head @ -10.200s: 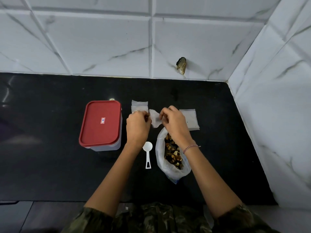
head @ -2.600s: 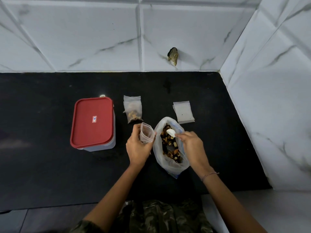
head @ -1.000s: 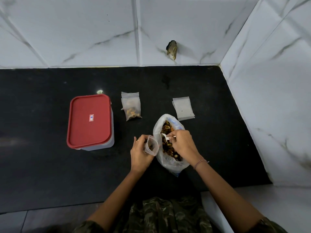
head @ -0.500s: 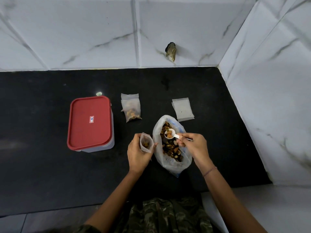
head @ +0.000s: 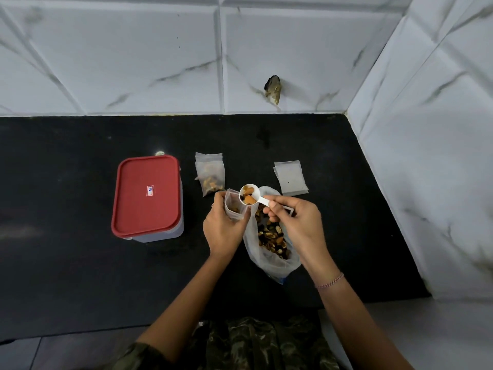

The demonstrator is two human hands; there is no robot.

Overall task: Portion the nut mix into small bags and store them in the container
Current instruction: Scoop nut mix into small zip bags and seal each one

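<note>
- The left hand is curled round a small bag, holding it upright with its mouth open just above the counter. A few nuts already lie in it.
- The right hand pinches the handle of a white spoon. Its loaded bowl sits right at the bag's mouth, level and not yet tipped.
- The nut mix lies in the big bag under the right hand, open and slumped on the counter.
- One filled bag lies beyond the left hand, and empty bags lie off to the right. The container stands to the left with its red lid on.
- Likely slip: the spoon's bowl looks about as wide as the bag's mouth, so a quick tip could send nuts over the rim onto the counter.
- The thin bag may fold shut if the left grip loosens, blocking the pour.
- The right wrist hovers over the big bag; a nudge could topple it and spill the mix.
- Nothing can be stored until the lid comes off.
</note>
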